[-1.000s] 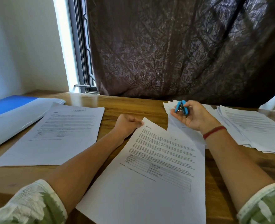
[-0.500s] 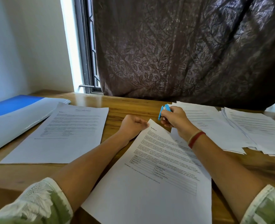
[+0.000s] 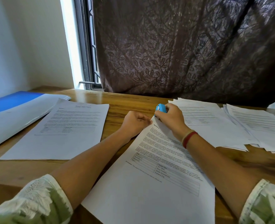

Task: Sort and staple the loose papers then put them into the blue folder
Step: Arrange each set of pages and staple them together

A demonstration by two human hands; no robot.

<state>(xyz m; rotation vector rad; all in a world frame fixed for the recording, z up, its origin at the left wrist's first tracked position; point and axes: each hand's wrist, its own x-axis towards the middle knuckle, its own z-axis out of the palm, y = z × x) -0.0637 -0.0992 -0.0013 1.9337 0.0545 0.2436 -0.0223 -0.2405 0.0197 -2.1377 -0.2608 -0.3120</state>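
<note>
We see the right hand (image 3: pixel 171 119), gripping the stapler (image 3: pixel 161 109), now moved from the loose pile (image 3: pixel 214 126) onto the top corner of the front pages (image 3: pixel 157 183); left hand (image 3: pixel 134 122) curled beside it, hold unclear. We judge stapling imminent; blue folder (image 3: pixel 9 101) lies far left

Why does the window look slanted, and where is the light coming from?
Head view: the wide-angle lens slants the window frame and stretches the sleeves at the corners; daylight enters left of the curtain, leaving glare on the table; the far-right papers look soft.
</note>
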